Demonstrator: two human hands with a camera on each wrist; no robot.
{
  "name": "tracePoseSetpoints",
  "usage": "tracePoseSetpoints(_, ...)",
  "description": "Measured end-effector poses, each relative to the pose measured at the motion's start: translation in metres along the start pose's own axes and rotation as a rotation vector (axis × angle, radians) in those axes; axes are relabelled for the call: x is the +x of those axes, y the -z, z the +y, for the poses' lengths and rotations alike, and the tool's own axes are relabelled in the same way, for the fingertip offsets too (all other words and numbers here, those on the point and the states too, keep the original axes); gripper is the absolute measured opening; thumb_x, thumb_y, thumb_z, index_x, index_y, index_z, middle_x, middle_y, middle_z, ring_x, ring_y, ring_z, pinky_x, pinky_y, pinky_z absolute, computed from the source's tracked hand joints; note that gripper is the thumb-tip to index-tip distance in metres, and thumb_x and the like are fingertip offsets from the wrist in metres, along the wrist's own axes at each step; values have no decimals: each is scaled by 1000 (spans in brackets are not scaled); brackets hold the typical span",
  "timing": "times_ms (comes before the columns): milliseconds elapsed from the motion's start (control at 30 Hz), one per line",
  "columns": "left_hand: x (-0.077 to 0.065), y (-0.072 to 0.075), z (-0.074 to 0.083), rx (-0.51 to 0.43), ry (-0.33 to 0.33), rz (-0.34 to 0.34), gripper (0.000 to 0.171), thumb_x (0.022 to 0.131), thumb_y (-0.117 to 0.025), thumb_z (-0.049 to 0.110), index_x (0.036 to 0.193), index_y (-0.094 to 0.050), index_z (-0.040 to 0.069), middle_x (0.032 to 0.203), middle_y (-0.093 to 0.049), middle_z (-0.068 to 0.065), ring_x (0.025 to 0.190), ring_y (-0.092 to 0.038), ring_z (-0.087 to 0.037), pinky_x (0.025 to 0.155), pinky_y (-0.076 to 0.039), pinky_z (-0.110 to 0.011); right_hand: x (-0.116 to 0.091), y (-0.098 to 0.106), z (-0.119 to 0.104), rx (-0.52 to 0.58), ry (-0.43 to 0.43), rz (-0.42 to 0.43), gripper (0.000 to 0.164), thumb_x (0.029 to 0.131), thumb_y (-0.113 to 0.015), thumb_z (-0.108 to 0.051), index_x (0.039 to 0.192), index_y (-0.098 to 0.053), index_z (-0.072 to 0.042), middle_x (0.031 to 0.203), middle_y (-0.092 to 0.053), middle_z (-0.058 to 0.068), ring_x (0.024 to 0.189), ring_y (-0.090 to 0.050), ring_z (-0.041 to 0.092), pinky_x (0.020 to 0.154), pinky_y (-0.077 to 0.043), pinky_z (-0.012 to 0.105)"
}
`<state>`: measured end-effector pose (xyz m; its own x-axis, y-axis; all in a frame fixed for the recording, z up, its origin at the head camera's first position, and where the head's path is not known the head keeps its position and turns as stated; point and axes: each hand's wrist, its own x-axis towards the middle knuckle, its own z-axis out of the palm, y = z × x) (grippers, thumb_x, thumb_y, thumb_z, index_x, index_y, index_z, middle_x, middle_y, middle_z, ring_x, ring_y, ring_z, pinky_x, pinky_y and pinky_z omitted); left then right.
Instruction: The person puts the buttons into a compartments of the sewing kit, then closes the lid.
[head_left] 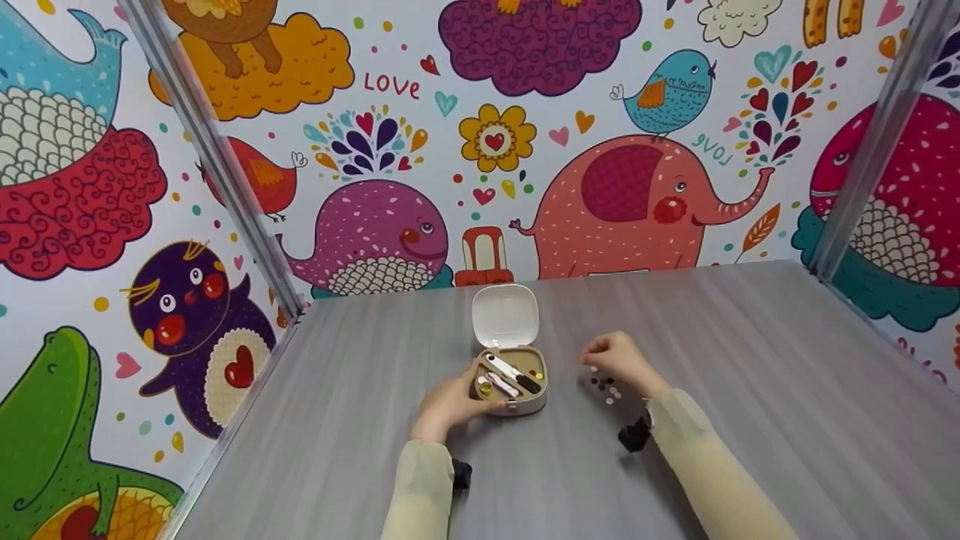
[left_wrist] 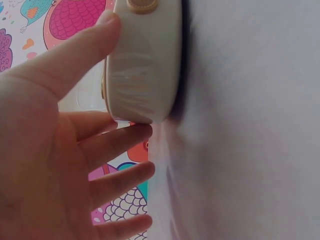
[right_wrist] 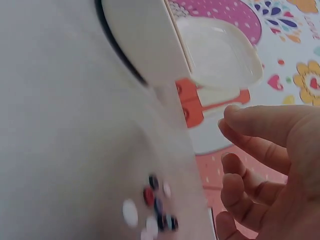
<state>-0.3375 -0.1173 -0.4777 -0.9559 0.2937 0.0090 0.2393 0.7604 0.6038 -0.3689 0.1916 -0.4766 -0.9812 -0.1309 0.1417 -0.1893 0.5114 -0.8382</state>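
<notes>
An open sewing box [head_left: 536, 403] with a white lid [head_left: 506, 316] tipped up stands on the table. Inside lie a white-and-black tool [head_left: 514, 371], a second slim tool [head_left: 501, 385] and small yellow pieces. My left hand [head_left: 454, 405] grips the box's front left corner, thumb on the front wall and fingers along the side. To the right of the box, my right hand [head_left: 626, 364] is raised over loose buttons [head_left: 602, 384], dark, white and pink. Its thumb and index fingertips [right_wrist: 232, 114] come together; I cannot tell if something tiny is between them. The other fingers are curled.
The grey table [head_left: 337, 450] meets a wall with cartoon animals [head_left: 615, 210] behind the box. Metal posts [head_left: 217, 157] rise at the table's back corners. Black wrist straps [head_left: 635, 435] sit below both sleeves.
</notes>
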Motion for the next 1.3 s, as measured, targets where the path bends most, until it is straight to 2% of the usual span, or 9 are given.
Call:
tracePoseSetpoints(333, 0, 0, 1, -2, -17, -6, 100, 77, -75, 55, 151, -31, 4, 141, -47, -23, 121, -52, -39, 97, -42, -53, -21, 23, 31, -14, 25, 6, 13, 80, -73, -3, 88, -74, 7, 80, -71, 8, 68, -53, 8, 62, -44, 22)
tracePoseSetpoints(467, 0, 0, 0, -5, -18, -6, 100, 77, -74, 55, 151, -31, 4, 141, -47, -24, 121, -51, -40, 98, -41, -53, -28, 27, 38, 0, -19, -23, 14, 78, -73, -2, 88, -73, 8, 80, -71, 8, 68, -52, 10, 61, -43, 23)
tracePoseSetpoints(733, 1, 0, 0, 25, 10, -6, 97, 78, -74, 54, 152, -32, 7, 141, -49, -21, 120, -52, -40, 96, -42, -54, -35, 31, 39, 6, -76, -29, 18, 75, -78, -6, 87, -74, 6, 82, -71, 5, 67, -50, 11, 59, -42, 25)
tracePoseSetpoints(967, 2, 2, 1, 16, 13, -4, 98, 78, -75, 54, 152, -31, 8, 142, -47, -19, 121, -51, -40, 97, -41, -54, -38, 33, 40, -6, -50, -55, 18, 73, -79, -5, 86, -73, 5, 79, -69, 4, 66, -49, 11, 57, -41, 25)
tracePoseSetpoints(1300, 0, 0, 1, 11, 16, -15, 100, 77, -75, 55, 153, -29, 7, 143, -46, -19, 122, -50, -41, 98, -40, -55, -38, 29, 43, -23, -65, -69, 14, 72, -80, -3, 80, -70, 2, 73, -64, 0, 66, -49, 13, 58, -41, 27)
